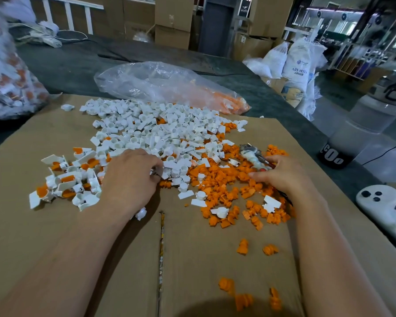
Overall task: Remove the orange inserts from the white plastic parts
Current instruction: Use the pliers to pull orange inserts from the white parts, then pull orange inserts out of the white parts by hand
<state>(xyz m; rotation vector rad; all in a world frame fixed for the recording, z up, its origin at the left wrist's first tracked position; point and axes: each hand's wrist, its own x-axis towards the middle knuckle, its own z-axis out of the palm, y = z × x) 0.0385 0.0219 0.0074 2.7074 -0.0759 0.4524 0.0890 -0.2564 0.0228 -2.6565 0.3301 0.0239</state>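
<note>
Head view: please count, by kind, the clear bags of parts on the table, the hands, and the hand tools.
Clear bags: 2 (centre bag, left bag)
Hands: 2 (left hand, right hand)
Hand tools: 1 (tool in the right hand)
Total: 5

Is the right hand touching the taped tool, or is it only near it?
Touching. The head view shows the right hand with its fingers curled round the red handles of the taped tool.
</note>
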